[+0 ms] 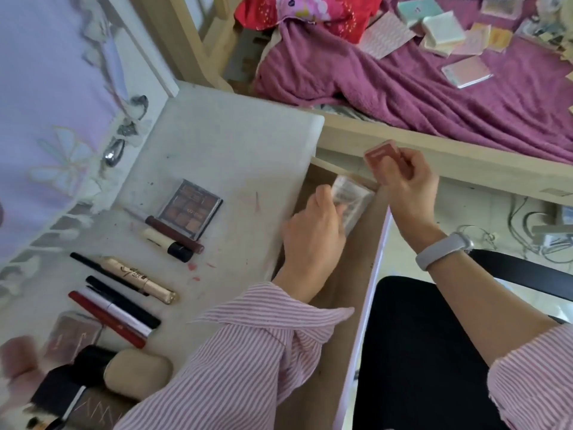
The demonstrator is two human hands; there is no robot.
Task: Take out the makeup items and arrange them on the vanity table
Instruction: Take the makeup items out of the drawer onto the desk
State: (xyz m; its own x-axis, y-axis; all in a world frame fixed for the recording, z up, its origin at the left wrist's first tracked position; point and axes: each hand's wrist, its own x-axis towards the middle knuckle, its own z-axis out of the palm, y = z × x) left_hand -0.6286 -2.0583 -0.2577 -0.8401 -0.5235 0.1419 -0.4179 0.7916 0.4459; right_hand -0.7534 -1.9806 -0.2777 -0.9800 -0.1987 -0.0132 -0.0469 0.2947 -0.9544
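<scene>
My left hand (313,234) grips a clear plastic case (350,200) above the open drawer (328,321). Further right, my right hand (409,181) holds a small reddish-pink compact (379,158) over the drawer's far end. On the white vanity table (242,150) lie an eyeshadow palette (190,207), a dark lip gloss tube (175,234), a cream tube with a black cap (166,245), a gold tube (141,279), several pens and pencils (117,308), a pink palette (73,335) and a beige sponge (138,375).
A bed with a purple blanket (434,88) and scattered small boxes (443,29) stands behind the table. A wooden bed rail (434,150) runs past the drawer. Cables (521,231) lie on the floor at right. A black chair edge (527,274) is by my lap.
</scene>
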